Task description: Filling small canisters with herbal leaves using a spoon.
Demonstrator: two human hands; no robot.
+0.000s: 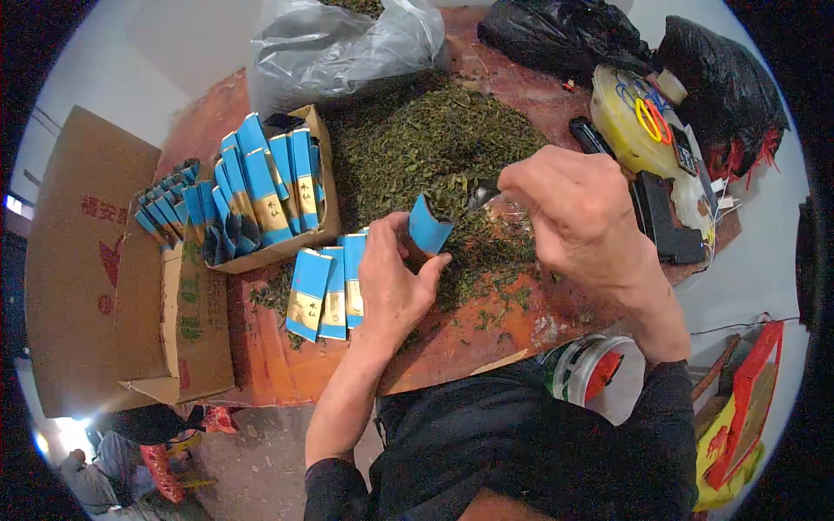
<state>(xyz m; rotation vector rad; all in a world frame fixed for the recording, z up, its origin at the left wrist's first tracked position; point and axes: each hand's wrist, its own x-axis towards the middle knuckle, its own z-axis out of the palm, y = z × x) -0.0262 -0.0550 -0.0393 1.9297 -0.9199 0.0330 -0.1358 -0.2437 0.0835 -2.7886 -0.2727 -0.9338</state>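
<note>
Leaf heap [426, 130] on reddish table [278, 373]; pale wall [743, 265].

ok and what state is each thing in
held packet: open-ended, gripped by left hand
right hand: closed around small utensil
leaf heap: loose
small carton: open, filled with packets
large carton: flaps open
three blue packets: lying on table
clear bag: crumpled, leaves inside
black bags: bunched up

Bright lower-left glare [73, 433], grainy black corners [795, 39]
</note>
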